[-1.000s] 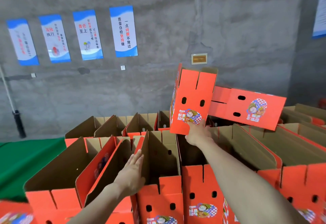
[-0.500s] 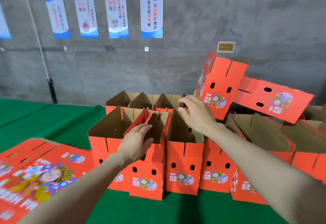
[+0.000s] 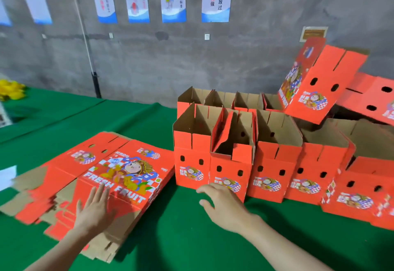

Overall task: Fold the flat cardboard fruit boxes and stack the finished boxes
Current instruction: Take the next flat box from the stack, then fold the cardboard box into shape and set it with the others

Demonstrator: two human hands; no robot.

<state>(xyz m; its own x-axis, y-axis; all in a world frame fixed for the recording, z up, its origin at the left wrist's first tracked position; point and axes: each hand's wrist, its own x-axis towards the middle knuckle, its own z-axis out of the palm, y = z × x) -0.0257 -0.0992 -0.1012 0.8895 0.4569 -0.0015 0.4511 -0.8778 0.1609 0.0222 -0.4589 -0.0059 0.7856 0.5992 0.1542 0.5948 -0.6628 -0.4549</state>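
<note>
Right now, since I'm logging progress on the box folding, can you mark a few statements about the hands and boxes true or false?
1. The left hand lies open on the stack of flat boxes. True.
2. The right hand grips a folded box. False: it holds nothing and is above the green cloth.
3. The front-row folded boxes stand with their open tops up. True.
4. The stack of flat boxes lies right of the folded boxes. False: it lies to their left.
5. One tilted box leans on top of the folded boxes. True.
</note>
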